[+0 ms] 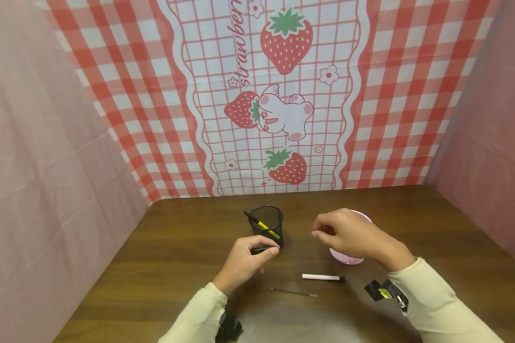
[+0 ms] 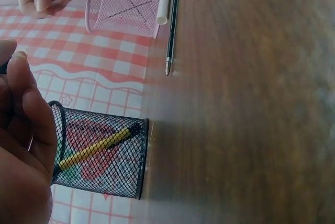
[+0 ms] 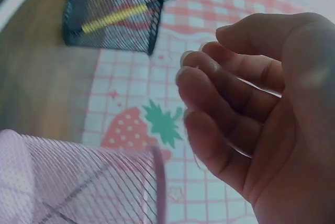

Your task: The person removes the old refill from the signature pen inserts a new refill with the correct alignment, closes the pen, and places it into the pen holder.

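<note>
My left hand (image 1: 246, 262) pinches a dark pen-like piece (image 1: 261, 249) between thumb and fingers, just in front of a black mesh pen holder (image 1: 268, 238). A yellow-and-black pen (image 1: 262, 225) leans inside that holder. Most of the dark piece is hidden by the fingers. Above the pink mesh pen holder (image 2: 125, 7), my right hand (image 1: 347, 233) hovers with loosely bent fingers. Nothing shows between these fingers (image 3: 225, 98) in the right wrist view. Thin dark lines cross within the pink holder.
A white marker with a black end (image 1: 322, 277) lies on the wooden table (image 1: 189, 228) between the hands. Nearer me is a thin pen refill (image 1: 293, 292) with a metal tip. A checked strawberry cloth (image 1: 274, 119) hangs behind, with pink cloth at both sides.
</note>
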`<state>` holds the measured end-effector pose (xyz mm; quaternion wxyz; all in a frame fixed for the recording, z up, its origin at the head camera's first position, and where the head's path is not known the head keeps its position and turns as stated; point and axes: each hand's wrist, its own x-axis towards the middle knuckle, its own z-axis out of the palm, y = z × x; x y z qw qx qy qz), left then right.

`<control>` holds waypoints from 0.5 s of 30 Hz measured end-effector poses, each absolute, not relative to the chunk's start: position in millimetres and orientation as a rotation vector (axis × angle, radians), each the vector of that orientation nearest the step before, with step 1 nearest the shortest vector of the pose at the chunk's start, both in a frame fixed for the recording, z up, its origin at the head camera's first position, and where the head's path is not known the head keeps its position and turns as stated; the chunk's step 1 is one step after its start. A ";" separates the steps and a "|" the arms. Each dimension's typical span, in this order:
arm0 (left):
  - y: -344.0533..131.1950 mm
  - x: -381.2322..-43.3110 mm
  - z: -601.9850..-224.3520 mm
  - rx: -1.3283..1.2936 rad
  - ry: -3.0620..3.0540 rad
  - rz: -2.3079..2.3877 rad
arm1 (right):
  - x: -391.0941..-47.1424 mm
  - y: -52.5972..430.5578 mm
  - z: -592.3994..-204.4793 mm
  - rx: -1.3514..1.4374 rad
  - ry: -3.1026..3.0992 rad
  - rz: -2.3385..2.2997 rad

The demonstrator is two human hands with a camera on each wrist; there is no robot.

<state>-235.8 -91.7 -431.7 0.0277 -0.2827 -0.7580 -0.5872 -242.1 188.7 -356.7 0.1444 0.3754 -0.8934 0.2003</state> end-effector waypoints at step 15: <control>-92.9 -235.0 -430.4 -0.865 -2.350 -1.810 | -258.5 220.6 -352.2 0.731 -2.586 0.489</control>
